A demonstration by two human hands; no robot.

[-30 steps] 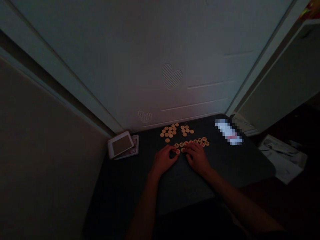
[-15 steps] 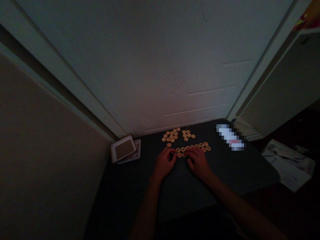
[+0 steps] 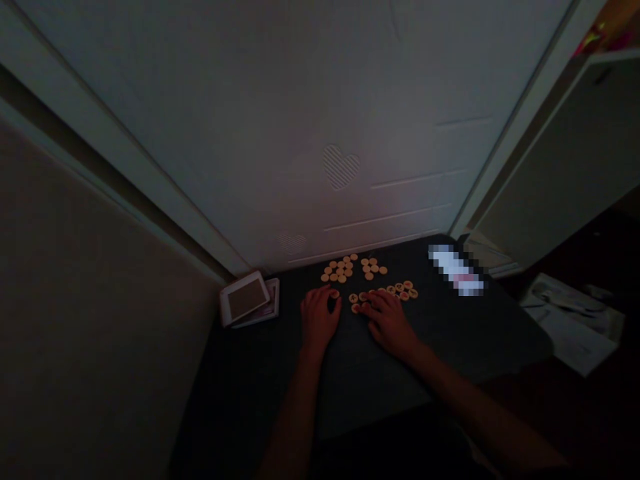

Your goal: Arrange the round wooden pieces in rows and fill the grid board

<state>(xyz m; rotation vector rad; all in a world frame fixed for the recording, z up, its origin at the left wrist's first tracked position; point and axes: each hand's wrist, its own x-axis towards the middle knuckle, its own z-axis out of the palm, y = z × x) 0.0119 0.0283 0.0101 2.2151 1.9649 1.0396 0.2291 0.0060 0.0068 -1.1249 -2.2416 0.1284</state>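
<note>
Round wooden Chinese chess pieces with dark or red characters lie in two close rows (image 3: 404, 289) on a dark table. My right hand (image 3: 391, 322) rests over the left half of these rows, fingers stretched out and spread on the pieces, partly hiding them. Left of the rows, my left hand (image 3: 318, 321) curves with its thumb apart from its fingers. Its fingertips reach a single piece (image 3: 335, 295) and partly cover it; whether they grip it is unclear. Beyond the hands lie a larger cluster of blank-looking pieces (image 3: 341, 265) and a smaller cluster (image 3: 374, 269).
A white-rimmed tray-like box (image 3: 245, 300) lies on another at the table's left end. A blurred-out bright object (image 3: 457, 270) is at the right. A pale door-like panel (image 3: 280, 153) with embossed hearts rises behind. An open white box (image 3: 575, 333) sits beyond the right edge.
My left hand has moved left, away from the left end of the rows to the single piece. My right hand has shifted slightly left along the rows, its fingers more spread. The view has shifted slightly.
</note>
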